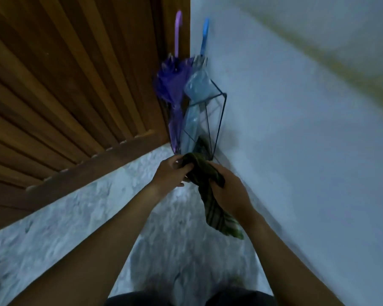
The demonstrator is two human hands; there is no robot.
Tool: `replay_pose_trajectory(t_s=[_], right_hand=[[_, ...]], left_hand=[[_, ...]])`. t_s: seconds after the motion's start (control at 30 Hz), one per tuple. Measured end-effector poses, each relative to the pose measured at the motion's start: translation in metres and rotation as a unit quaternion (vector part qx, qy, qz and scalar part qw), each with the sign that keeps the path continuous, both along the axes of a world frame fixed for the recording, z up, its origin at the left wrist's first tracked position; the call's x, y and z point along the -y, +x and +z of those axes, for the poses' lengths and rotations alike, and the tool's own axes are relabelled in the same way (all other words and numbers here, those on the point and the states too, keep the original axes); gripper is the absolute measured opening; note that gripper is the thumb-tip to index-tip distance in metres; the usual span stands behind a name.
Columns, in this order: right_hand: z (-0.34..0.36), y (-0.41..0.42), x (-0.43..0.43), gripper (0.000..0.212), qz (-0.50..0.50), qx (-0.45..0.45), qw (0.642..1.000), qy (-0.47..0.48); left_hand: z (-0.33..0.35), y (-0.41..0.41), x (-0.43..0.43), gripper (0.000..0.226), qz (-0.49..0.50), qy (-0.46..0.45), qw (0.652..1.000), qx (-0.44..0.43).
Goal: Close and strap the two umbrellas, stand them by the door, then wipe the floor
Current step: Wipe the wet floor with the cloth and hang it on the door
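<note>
- As judged from the layout, falls in the last step: wiping the floor (93,208), not yet begun.
- Purple umbrella (171,91): folded; stands handle-up in the wire stand (221,115), on the side nearer the door (64,85).
- Blue umbrella (195,102): folded; stands handle-up in the same stand, just beside the purple one, close to the wall (296,107).
- Straps: too blurred to tell whether fastened.
- Wire stand: sits in the corner where door and wall meet.
- Cloth (205,173): dark green, checked; held in the air in front of the foot of the stand, bunched at the top, loose tail dangling below the right hand; appears clear of the floor.
- Left hand (169,173): curls fingers and thumb round the upper end of the cloth.
- Right hand (228,191): grips the cloth at its middle, fingers wrapped round it.
- Floor: pale, mottled; shows a lighter, glossy patch between the forearms, possibly wet, though not to be confirmed.
- Next move, by judgement: calls for gathering or folding the cloth into a pad, lowering it flat to the floor, then pressing and sweeping across the patch near the stand.
- Caution, by judgement: calls for care at the foot of the stand, since light wire looks easy to knock or snag.
</note>
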State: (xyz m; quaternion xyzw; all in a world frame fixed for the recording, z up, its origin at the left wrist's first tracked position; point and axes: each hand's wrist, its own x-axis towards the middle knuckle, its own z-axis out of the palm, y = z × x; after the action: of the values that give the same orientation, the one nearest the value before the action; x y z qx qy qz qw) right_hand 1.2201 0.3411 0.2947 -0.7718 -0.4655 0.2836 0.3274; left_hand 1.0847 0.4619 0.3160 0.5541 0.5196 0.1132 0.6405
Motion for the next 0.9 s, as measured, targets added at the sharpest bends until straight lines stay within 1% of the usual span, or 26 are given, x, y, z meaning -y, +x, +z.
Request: replay_pose_trajectory(t_s=[0.1,0.2,0.27,0.33,0.43,0.47,0.53,0.57,0.6,0.63,0.67,0.73,0.8,0.83,0.9], right_hand=[[-0.117,0.013,-0.015,0.040,-0.019,-0.007,1.000,-0.006],[-0.226,0.019,-0.030,0.038,-0.039,-0.022,0.999,-0.021],[-0.289,0.024,-0.040,0.040,-0.041,-0.017,0.999,-0.018],[-0.343,0.037,-0.052,0.042,-0.040,0.003,0.999,-0.020],[-0.404,0.064,-0.068,0.045,-0.025,0.018,0.998,-0.056],[-0.417,0.073,-0.073,0.045,-0.019,0.019,0.998,-0.064],[-0.431,0.090,-0.083,0.041,0.002,0.024,0.998,-0.051],[-0.430,0.097,-0.089,0.037,0.017,0.030,0.999,-0.028],[-0.427,0.104,-0.095,0.032,0.030,0.040,0.999,0.008],[-0.424,0.112,-0.102,0.029,0.044,0.052,0.997,0.030],[-0.421,0.120,-0.108,0.030,0.052,0.069,0.996,0.029],[-0.425,0.140,-0.121,0.044,0.072,0.146,0.986,-0.020],[-0.436,0.157,-0.131,0.051,0.072,0.204,0.975,-0.052],[-0.444,0.162,-0.134,0.054,0.065,0.231,0.969,-0.061],[-0.459,0.164,-0.133,0.056,0.041,0.297,0.951,-0.068]], left_hand=[[-0.123,0.017,-0.016,0.032,-0.005,-0.002,1.000,-0.012],[-0.234,0.031,-0.027,0.036,0.036,-0.029,0.999,-0.008],[-0.300,0.040,-0.034,0.037,0.061,-0.035,0.997,-0.011],[-0.362,0.042,-0.042,0.044,0.084,0.002,0.996,-0.042],[-0.432,0.031,-0.053,0.070,0.117,0.090,0.978,-0.148],[-0.447,0.025,-0.055,0.079,0.107,0.113,0.968,-0.196],[-0.469,0.015,-0.058,0.094,0.026,0.167,0.932,-0.322],[-0.477,0.012,-0.061,0.102,-0.019,0.185,0.912,-0.365],[-0.480,0.009,-0.064,0.109,-0.056,0.190,0.900,-0.388],[-0.484,0.008,-0.069,0.117,-0.081,0.180,0.897,-0.396],[-0.488,0.008,-0.075,0.121,-0.098,0.163,0.898,-0.397],[-0.495,0.009,-0.088,0.131,-0.128,0.135,0.895,-0.406],[-0.504,0.009,-0.096,0.150,-0.158,0.143,0.878,-0.428],[-0.506,0.008,-0.097,0.153,-0.163,0.148,0.875,-0.431],[-0.506,0.007,-0.096,0.141,-0.153,0.145,0.884,-0.418]])
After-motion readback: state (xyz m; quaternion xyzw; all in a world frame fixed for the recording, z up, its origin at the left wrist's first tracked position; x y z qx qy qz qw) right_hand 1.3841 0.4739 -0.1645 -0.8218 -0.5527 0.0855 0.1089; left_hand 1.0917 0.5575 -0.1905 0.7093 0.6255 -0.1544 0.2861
